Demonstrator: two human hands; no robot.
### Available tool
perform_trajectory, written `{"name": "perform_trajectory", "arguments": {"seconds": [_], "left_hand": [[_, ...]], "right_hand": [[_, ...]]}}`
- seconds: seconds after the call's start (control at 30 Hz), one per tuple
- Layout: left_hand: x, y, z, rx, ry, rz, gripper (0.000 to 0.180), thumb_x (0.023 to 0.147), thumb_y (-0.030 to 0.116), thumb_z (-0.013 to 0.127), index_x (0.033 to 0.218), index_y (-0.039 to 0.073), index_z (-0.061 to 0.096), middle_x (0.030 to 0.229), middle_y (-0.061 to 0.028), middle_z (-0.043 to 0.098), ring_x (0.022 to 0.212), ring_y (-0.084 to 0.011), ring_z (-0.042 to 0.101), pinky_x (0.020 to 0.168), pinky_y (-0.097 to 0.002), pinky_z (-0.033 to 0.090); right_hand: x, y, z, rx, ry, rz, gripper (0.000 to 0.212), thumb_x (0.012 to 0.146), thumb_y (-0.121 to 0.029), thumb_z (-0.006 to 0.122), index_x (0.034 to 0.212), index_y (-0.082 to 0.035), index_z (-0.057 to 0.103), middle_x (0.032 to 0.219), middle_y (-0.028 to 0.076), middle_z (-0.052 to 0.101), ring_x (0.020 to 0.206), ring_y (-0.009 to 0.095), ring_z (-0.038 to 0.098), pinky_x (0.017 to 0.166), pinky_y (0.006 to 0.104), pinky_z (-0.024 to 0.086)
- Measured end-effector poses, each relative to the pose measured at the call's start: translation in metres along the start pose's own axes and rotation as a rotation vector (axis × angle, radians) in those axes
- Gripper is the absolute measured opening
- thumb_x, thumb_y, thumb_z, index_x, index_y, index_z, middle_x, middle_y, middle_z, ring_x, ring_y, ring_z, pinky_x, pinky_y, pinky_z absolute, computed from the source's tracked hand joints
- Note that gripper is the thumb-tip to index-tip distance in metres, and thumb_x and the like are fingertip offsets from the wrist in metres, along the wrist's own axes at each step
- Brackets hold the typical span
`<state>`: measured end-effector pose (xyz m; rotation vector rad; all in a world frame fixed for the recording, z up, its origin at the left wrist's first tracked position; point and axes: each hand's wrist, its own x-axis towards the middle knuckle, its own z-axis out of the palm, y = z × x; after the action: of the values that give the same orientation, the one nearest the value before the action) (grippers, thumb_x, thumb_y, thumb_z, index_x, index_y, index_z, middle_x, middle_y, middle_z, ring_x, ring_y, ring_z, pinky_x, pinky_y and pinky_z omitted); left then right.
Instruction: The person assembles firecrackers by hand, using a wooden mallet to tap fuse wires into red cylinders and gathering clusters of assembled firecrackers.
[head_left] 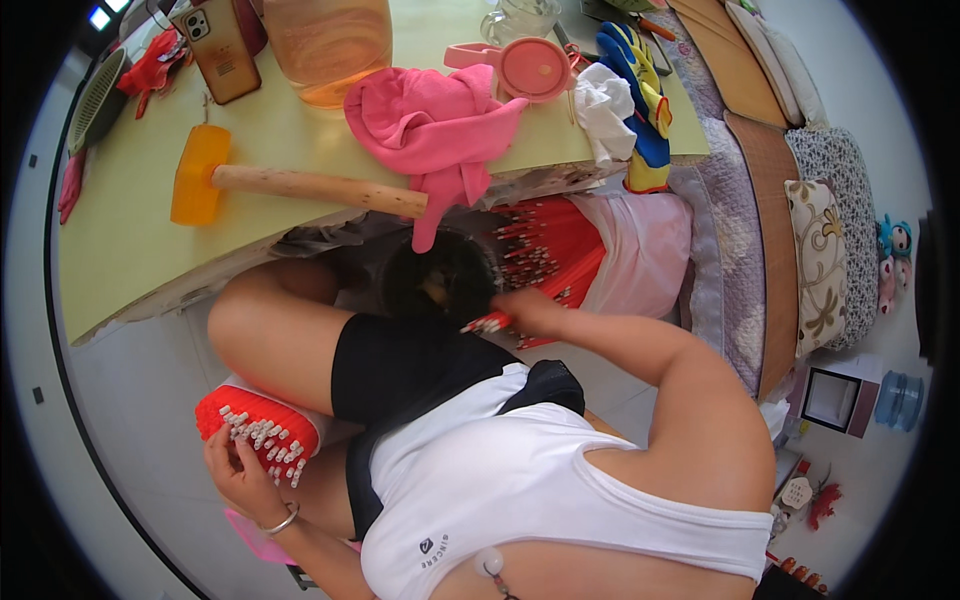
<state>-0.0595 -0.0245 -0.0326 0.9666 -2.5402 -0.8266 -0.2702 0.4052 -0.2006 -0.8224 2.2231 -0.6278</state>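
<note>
In my right hand I grip a small bunch of thin red sticks with pale tips, beside a dark round bucket under the table edge. What lies inside the bucket is dim. My left hand, with a bracelet on the wrist, rests its fingertips, slightly apart, on a packed bundle of red tubes by my thigh. Several of the tubes have white ends sticking out. Right of the bucket, many more red sticks lie partly wrapped in a pale pink cloth.
On the yellow-green table lie an orange mallet, a pink cloth, a phone, a large jar of amber liquid, a pink-lidded cup and blue-yellow gloves. A bed stands at the right.
</note>
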Motion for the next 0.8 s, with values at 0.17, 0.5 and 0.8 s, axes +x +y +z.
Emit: {"name": "perform_trajectory", "arguments": {"seconds": [0.17, 0.5, 0.8], "left_hand": [[-0.008, -0.009, 0.006, 0.026, 0.020, 0.051, 0.025, 0.094, 0.003, 0.059, 0.117, 0.001, 0.066, 0.112, -0.0085, 0.062, 0.094, -0.0180, 0.062, 0.080, -0.0293, 0.051], [0.009, 0.007, -0.006, 0.162, 0.040, 0.085, 0.031, 0.083, 0.005, 0.062, 0.114, 0.004, 0.069, 0.110, -0.0138, 0.066, 0.098, -0.0320, 0.064, 0.087, -0.0389, 0.050], [-0.004, -0.006, -0.007, -0.053, 0.150, 0.100, 0.021, 0.079, -0.001, 0.072, 0.100, 0.003, 0.070, 0.094, -0.0090, 0.065, 0.075, -0.0178, 0.065, 0.067, -0.0276, 0.053]], "right_hand": [[-0.015, 0.156, 0.012, -0.232, 0.088, 0.063, 0.041, 0.079, -0.009, 0.067, 0.120, -0.007, 0.064, 0.115, 0.021, 0.067, 0.105, 0.040, 0.065, 0.090, 0.0483, 0.051], [-0.021, 0.319, 0.026, -0.865, 0.041, 0.585, 0.031, 0.092, -0.022, 0.050, 0.109, -0.008, 0.071, 0.110, 0.019, 0.070, 0.101, 0.032, 0.069, 0.087, 0.0466, 0.056], [0.050, 0.014, -0.056, -0.472, -0.085, 0.130, 0.021, 0.087, -0.016, 0.064, 0.102, -0.004, 0.070, 0.097, 0.022, 0.070, 0.090, 0.038, 0.070, 0.078, 0.0467, 0.055]]}}
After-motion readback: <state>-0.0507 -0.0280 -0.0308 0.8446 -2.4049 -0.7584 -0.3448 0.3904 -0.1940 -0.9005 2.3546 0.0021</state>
